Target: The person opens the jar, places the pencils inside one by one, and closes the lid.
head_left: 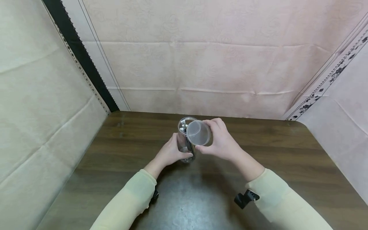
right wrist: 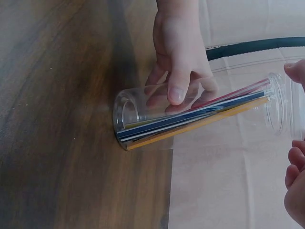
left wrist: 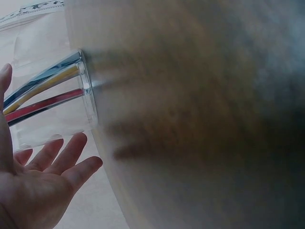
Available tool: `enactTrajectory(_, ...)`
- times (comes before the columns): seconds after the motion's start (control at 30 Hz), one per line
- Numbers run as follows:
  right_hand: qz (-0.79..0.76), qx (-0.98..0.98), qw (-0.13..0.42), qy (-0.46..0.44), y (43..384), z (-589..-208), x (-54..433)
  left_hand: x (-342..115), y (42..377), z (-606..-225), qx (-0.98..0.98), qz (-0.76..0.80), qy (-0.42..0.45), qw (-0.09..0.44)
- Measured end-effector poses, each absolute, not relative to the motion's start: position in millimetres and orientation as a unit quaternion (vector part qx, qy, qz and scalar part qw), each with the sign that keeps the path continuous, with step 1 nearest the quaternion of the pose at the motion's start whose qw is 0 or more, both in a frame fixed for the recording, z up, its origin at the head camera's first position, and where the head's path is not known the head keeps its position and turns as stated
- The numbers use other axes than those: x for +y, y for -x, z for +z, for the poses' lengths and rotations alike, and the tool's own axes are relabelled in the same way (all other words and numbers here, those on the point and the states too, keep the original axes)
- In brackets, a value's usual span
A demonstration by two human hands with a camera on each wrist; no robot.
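Observation:
A tall clear plastic jar stands upright on the table, with several slim pencils in red, yellow and striped dark blue leaning inside it. White pencil ends show at its uncovered mouth in the head view. My left hand grips the jar from the left, its thumb across the near side. Between thumb and fingers, my right hand holds a round clear lid by its edge. The lid is tilted beside the mouth and overlaps the jar's right rim in the head view.
The brown wooden table ends just behind the jar. Behind it hangs a pale cloth, with more cloth at both sides. A black wrist mount sticks out under the right sleeve.

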State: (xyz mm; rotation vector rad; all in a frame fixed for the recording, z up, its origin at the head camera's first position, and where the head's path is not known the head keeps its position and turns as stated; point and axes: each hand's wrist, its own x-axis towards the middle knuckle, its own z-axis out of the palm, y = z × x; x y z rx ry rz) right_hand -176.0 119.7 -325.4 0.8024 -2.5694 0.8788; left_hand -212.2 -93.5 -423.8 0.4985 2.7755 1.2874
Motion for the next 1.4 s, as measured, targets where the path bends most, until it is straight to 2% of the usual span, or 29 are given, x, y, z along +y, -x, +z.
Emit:
enactTrajectory(0.33,0.298,-0.902,0.146,-0.274,187,-321,116,-93,213,-425,0.894,0.416,-0.163,0.018)
enactTrajectory(1.4,0.287,-0.923,0.07,-0.247,204,-313,93,-93,213,-426,0.895,0.415,-0.164,0.015)
